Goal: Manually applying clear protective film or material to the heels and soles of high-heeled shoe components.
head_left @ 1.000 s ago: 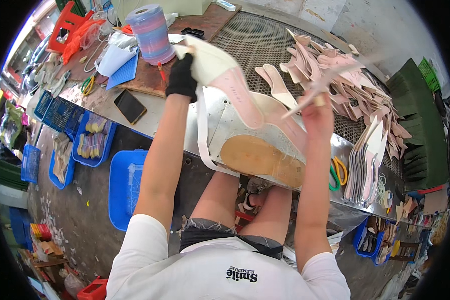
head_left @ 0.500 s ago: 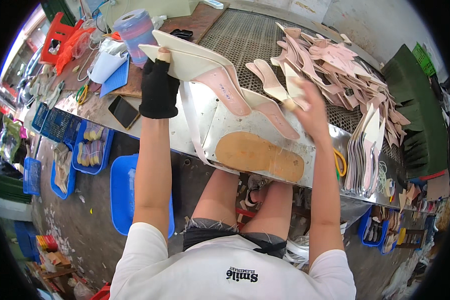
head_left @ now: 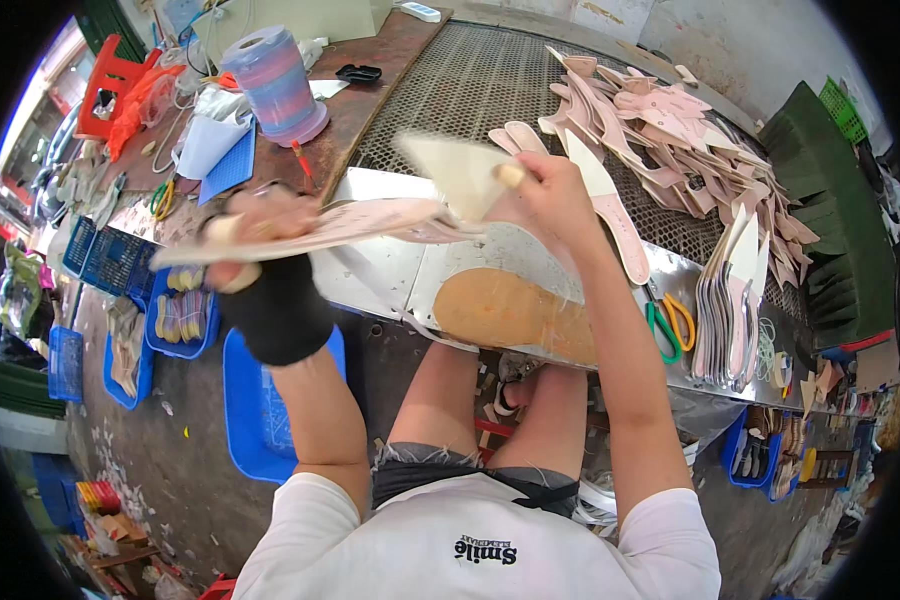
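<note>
My left hand [head_left: 273, 300], in a black fingerless glove, grips pointed pink-and-white shoe insoles [head_left: 370, 220] held sideways above the bench; motion blurs its fingers. In my right hand [head_left: 555, 195] is a cream-backed insole [head_left: 455, 168], pinched near its pointed part, its far tip blurred. Whether its other end touches the insoles in my left hand, I cannot tell. Just beyond my right hand lie more loose insoles [head_left: 620, 225]. Below both hands a brown sole-shaped piece [head_left: 510, 305] lies at the bench's front edge. A pale strap [head_left: 375, 280] hangs beside it.
A heap of pink insoles [head_left: 685, 150] covers the mesh surface at the back right. Scissors [head_left: 660, 325] and a standing row of insoles [head_left: 730, 310] are at the right. A wound spool [head_left: 275, 85] stands back left. Blue baskets [head_left: 255, 400] sit on the floor.
My left hand has swung down and left, turning its insoles nearly level. My right hand has moved left and holds an insole. The scissors show more fully; the phone is now hidden.
</note>
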A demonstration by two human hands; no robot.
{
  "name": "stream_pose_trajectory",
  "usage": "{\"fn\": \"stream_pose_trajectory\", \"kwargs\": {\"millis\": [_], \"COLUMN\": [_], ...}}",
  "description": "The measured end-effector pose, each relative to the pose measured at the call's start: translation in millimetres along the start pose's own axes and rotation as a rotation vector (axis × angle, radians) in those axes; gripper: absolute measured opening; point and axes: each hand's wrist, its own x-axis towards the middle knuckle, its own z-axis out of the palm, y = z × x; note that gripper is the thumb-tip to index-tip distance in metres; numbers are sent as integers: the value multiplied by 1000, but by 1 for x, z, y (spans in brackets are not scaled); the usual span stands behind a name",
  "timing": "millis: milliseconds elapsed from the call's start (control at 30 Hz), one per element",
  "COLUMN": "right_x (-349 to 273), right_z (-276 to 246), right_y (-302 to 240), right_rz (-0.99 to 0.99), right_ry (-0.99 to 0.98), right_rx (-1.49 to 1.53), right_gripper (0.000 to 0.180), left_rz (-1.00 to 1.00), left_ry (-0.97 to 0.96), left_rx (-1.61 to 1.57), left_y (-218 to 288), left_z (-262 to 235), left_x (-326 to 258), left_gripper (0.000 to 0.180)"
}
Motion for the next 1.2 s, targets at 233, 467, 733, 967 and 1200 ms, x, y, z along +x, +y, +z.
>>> {"fn": "stream_pose_trajectory", "kwargs": {"millis": [233, 467, 733, 967, 1200], "right_x": [18, 14, -21, -3, -11], "right_z": [3, -3, -15, -88, -161], "right_y": [65, -17, -81, 17, 123], "right_rz": [236, 8, -48, 241, 354], "right_ry": [207, 166, 127, 562, 659], "right_rx": [-371, 109, 350, 478, -337], "right_gripper": [31, 39, 17, 17, 27], "left_rz": [-187, -404, -362, 297, -198], "left_ry": [244, 317, 151, -81, 540], "left_rx": [21, 189, 368, 459, 85], "left_y": [-1, -60, -72, -38, -10], "left_z": [45, 61, 90, 94, 101], "left_x": [1, -20, -18, -29, -33], "left_gripper": [40, 21, 14, 30, 28]}}
